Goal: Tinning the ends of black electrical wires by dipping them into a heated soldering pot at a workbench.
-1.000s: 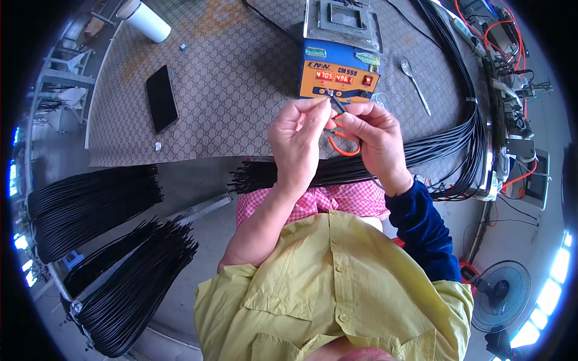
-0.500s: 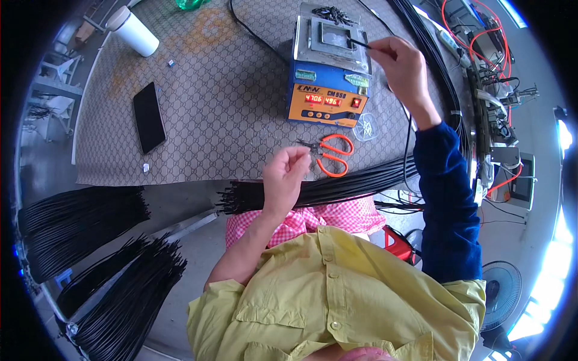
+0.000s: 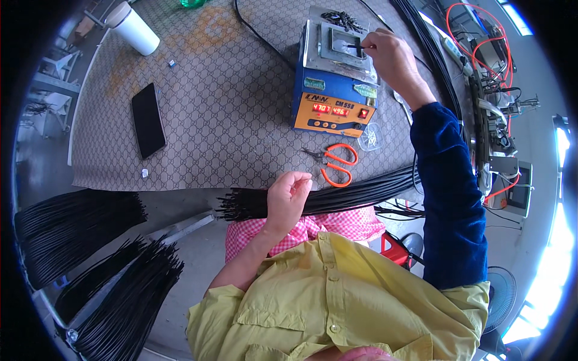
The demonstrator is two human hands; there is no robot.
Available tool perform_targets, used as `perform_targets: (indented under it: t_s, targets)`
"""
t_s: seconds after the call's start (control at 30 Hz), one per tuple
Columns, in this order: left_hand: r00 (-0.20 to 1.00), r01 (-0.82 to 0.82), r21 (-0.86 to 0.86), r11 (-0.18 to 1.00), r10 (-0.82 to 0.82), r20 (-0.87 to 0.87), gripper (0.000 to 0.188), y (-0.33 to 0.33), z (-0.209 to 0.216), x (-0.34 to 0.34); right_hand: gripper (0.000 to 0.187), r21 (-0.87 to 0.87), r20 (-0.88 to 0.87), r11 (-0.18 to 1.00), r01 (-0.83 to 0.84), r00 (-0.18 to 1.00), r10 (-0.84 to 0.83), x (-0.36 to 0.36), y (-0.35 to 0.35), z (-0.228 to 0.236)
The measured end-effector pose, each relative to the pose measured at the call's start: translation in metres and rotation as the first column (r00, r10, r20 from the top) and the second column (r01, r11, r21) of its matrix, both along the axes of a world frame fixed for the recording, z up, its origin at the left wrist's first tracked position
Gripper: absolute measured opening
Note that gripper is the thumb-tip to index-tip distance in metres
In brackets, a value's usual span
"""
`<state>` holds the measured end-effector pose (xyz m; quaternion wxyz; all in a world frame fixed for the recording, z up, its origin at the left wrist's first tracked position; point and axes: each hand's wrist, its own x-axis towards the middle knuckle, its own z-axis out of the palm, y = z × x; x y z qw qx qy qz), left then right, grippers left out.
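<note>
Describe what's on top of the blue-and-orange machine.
A metal plate with a square well, black scraps behind it. The right hand, holding a thin black piece, hides some of the plate.

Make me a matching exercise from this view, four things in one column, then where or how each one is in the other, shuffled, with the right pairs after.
Column one:
1. Smartphone
2. Snips
3. Right hand
4. Tumbler

Column two:
A. Pinching a black cable at the solder pot
B. White, near the left edge of the table
C. Lying flat, screen dark
D. Orange-handled, in front of the solder pot

Pairs: 1-C, 2-D, 3-A, 4-B
</note>
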<state>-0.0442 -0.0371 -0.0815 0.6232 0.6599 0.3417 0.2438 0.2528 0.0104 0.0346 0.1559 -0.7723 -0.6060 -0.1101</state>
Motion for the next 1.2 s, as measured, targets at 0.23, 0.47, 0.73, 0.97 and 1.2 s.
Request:
perform_targets:
  t_s: [0.23,0.47,0.73,0.97,1.2]
  targets:
    - [1.000,0.007,0.008,1.000,-0.007,0.003,0.011,0.001,-0.001,0.000,0.008,-0.007,0.011,1.000,-0.006,1.000,0.006,0.001,0.001,0.002]
    - [1.000,-0.002,0.003,1.000,0.002,-0.002,0.010,0.001,-0.003,0.000,0.008,0.010,0.012,1.000,-0.010,1.000,0.010,0.002,0.002,0.000]
    - [1.000,-0.001,-0.016,1.000,0.001,0.015,0.010,0.001,-0.004,0.000,0.008,0.030,0.021,0.999,-0.042,0.999,0.041,0.005,0.001,0.002]
    - [1.000,0.007,0.004,1.000,-0.007,0.016,0.010,0.000,-0.005,-0.001,0.011,0.089,-0.194,0.996,-0.023,0.980,0.040,0.004,-0.015,0.012]
    - [1.000,0.014,-0.021,1.000,-0.014,0.023,0.010,-0.006,0.002,-0.002,0.014,0.109,-0.950,0.986,0.123,0.306,0.067,-0.021,-0.071,0.014]
